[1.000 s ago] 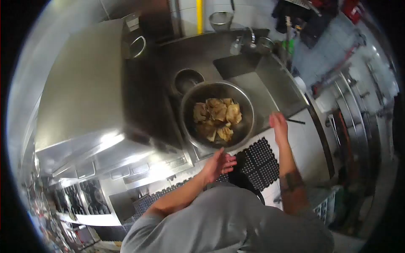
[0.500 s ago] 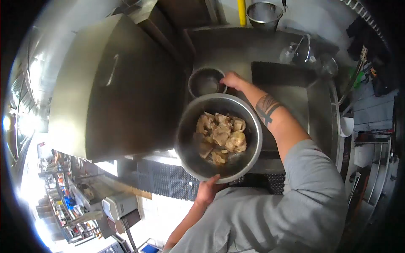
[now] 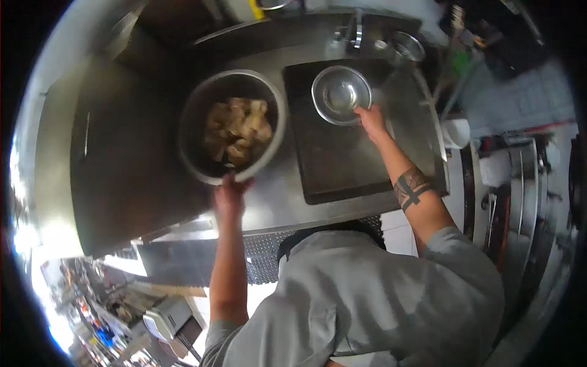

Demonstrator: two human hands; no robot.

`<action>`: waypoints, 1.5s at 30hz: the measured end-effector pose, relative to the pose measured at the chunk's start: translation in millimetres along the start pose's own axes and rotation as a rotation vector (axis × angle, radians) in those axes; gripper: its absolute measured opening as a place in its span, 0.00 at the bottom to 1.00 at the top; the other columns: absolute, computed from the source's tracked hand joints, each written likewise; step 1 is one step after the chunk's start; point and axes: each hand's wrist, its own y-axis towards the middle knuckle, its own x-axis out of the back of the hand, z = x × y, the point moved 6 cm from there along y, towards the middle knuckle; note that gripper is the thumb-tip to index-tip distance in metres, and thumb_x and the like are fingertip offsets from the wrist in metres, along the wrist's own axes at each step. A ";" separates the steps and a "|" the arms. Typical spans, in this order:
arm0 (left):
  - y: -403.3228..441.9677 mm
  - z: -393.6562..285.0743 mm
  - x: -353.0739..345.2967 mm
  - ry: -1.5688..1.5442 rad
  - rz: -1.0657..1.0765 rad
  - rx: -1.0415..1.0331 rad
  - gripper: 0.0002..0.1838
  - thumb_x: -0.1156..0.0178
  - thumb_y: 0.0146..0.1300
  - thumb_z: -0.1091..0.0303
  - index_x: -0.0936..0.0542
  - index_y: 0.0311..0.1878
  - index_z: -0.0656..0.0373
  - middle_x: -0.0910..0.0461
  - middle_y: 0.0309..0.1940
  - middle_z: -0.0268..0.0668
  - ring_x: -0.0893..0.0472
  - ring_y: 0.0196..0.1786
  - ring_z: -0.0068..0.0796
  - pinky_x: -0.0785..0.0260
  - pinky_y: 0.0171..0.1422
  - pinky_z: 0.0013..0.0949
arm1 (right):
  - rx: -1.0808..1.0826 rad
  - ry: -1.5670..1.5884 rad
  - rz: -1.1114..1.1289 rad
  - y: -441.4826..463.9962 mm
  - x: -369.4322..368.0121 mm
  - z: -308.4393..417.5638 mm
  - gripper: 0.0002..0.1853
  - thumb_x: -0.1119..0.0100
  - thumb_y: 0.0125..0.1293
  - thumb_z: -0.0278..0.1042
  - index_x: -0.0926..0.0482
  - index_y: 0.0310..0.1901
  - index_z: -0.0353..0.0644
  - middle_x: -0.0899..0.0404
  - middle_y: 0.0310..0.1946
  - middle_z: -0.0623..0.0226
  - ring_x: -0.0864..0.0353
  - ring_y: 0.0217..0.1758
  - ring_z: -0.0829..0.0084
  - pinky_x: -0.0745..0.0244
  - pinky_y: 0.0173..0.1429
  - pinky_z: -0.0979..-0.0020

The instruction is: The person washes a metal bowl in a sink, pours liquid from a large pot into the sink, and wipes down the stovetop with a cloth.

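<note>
A large metal bowl (image 3: pixel 278 125) stands on the steel counter left of the sink, with several pale brown pieces of food (image 3: pixel 238 128) inside. My left hand (image 3: pixel 231 189) grips its near rim, slightly blurred. Over the sink basin (image 3: pixel 342 162) my right hand (image 3: pixel 372 119) holds a smaller metal bowl (image 3: pixel 341 95) by its lower right rim. The small bowl looks shiny inside, and I cannot make out whether it holds any liquid.
At the back of the sink is a faucet (image 3: pixel 358 29), with a round clear or metal vessel (image 3: pixel 408 46) to its right. A white container (image 3: pixel 455 133) sits beyond the sink's right edge. A large steel hood or panel (image 3: pixel 92 153) fills the left side.
The large bowl has shifted left on the counter with my left hand on its rim. My right hand has carried the small bowl from behind it rightward over the sink.
</note>
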 end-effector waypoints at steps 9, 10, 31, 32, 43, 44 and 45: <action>91.5 -35.6 -108.5 -1.465 0.259 0.184 0.21 0.49 0.75 0.57 0.27 0.62 0.63 0.24 0.62 0.44 0.24 0.64 0.40 0.35 0.70 0.48 | -0.232 0.043 -0.091 -59.3 93.3 -63.2 0.23 0.37 0.57 0.31 0.29 0.55 0.35 0.21 0.44 0.56 0.19 0.42 0.65 0.19 0.36 0.64; 84.2 -58.3 -123.3 -1.408 0.262 0.282 0.20 0.44 0.71 0.61 0.25 0.60 0.63 0.20 0.54 0.47 0.20 0.57 0.40 0.30 0.67 0.42 | -0.270 0.023 -0.108 -58.9 93.2 -68.4 0.25 0.38 0.57 0.29 0.30 0.57 0.34 0.23 0.45 0.54 0.19 0.42 0.63 0.18 0.36 0.62; 305.9 -377.4 -395.8 0.099 0.169 -0.967 0.38 0.46 0.59 0.69 0.39 0.76 0.58 0.32 0.70 0.54 0.28 0.69 0.55 0.33 0.71 0.46 | -0.473 -0.038 0.239 145.5 0.1 -249.6 0.23 0.35 0.62 0.32 0.30 0.56 0.33 0.23 0.51 0.56 0.20 0.48 0.62 0.21 0.54 0.62; 305.7 -376.3 -396.4 0.089 0.166 -0.963 0.38 0.46 0.59 0.69 0.39 0.76 0.58 0.32 0.70 0.54 0.28 0.69 0.55 0.33 0.71 0.46 | -0.257 -0.190 0.052 155.1 10.9 -231.2 0.22 0.36 0.63 0.32 0.29 0.56 0.34 0.22 0.50 0.57 0.20 0.49 0.65 0.21 0.54 0.64; 234.4 -232.8 -439.6 -0.405 0.158 -0.463 0.24 0.40 0.63 0.54 0.24 0.58 0.59 0.22 0.57 0.52 0.21 0.59 0.52 0.27 0.56 0.49 | -0.220 0.648 0.805 162.8 -66.0 58.0 0.11 0.37 0.67 0.31 0.21 0.48 0.37 0.17 0.40 0.62 0.16 0.41 0.72 0.19 0.46 0.68; 227.9 -207.3 -447.3 -0.213 0.184 -0.317 0.23 0.38 0.62 0.54 0.22 0.52 0.61 0.19 0.52 0.50 0.19 0.54 0.51 0.26 0.51 0.49 | -0.329 0.673 0.920 157.8 -79.4 55.7 0.12 0.37 0.67 0.33 0.21 0.49 0.37 0.16 0.40 0.62 0.16 0.40 0.72 0.19 0.46 0.68; 218.9 -182.5 -450.8 -0.025 0.209 -0.171 0.21 0.36 0.60 0.53 0.19 0.47 0.62 0.16 0.47 0.49 0.16 0.48 0.49 0.25 0.47 0.48 | -0.332 0.667 0.926 153.1 -80.8 60.4 0.12 0.37 0.67 0.33 0.21 0.49 0.37 0.16 0.40 0.62 0.16 0.40 0.72 0.19 0.46 0.68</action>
